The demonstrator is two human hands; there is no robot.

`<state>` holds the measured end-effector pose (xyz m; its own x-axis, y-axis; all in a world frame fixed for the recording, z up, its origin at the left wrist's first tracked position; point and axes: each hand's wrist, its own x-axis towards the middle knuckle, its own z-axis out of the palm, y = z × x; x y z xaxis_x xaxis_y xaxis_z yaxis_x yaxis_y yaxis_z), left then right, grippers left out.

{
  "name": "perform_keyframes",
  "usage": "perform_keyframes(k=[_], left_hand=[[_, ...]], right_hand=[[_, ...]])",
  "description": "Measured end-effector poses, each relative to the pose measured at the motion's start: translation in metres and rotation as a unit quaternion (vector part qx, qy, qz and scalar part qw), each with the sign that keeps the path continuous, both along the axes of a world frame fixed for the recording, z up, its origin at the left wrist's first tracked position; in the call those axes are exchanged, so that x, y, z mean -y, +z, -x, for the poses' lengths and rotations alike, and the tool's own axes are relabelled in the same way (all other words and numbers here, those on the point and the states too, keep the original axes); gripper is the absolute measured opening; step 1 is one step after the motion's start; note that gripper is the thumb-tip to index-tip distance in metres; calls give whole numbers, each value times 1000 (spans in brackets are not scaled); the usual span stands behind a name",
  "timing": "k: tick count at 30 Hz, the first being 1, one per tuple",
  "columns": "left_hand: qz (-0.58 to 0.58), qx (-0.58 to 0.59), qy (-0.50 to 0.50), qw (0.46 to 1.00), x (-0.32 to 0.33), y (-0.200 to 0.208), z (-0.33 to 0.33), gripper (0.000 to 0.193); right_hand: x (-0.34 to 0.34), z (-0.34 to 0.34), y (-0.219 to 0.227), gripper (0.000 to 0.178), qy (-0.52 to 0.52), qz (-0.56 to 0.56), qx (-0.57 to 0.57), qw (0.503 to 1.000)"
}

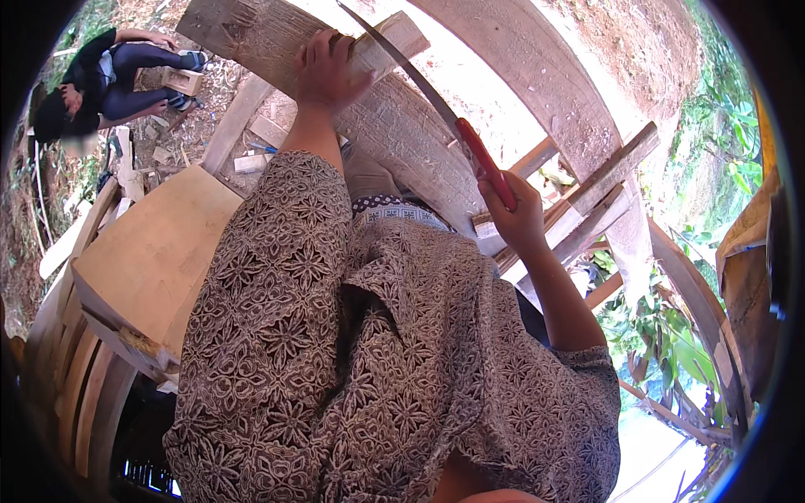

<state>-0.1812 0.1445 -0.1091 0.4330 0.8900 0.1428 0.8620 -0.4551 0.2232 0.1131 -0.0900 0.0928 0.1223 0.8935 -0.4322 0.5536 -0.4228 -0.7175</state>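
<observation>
Ground: wood chips and offcuts (249, 163) lie about at the upper left, with leaves (742, 138) at the right.
Blade (423, 86): long, thin and dark, tapering from a red handle (486, 163); it slants up and left, passing across the block.
Block (401, 40): pale, straight-edged, lying over a broad, weathered plank (243, 32) near the top.
Left hand (329, 74): fingers bent and thumb apart, pinching the block's left end.
Right hand (517, 210): wrapped around the handle.
Board (155, 247): wide, yellowish, left of the patterned shirt (285, 335).
Person (130, 71): another one, in dark clothes, at the upper left.
Hard to see: the block's left end lies under the left hand; the blade's tip reaches the top rim and may be cut off; teeth along its edge, and whether it touches the block, cannot be made out.
</observation>
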Motion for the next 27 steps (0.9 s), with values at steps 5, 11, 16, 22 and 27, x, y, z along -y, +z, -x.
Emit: perform_keyframes(k=[5, 11, 16, 22, 27], left_hand=[[-58, 6, 5, 998, 2, 25, 1, 63], [-55, 34, 4, 998, 3, 22, -14, 61], [10, 56, 16, 998, 6, 31, -32, 61], [46, 59, 21, 997, 8, 29, -55, 70], [73, 34, 24, 996, 4, 23, -63, 76]], right_hand=[[-32, 23, 79, 18, 50, -111, -24, 992], [-56, 32, 127, 11, -17, 40, -24, 999], [-104, 32, 99, 20, 60, -60, 75, 994], [-167, 44, -10, 22, 61, -157, 96, 981], [-202, 66, -91, 38, 29, -235, 83, 968]])
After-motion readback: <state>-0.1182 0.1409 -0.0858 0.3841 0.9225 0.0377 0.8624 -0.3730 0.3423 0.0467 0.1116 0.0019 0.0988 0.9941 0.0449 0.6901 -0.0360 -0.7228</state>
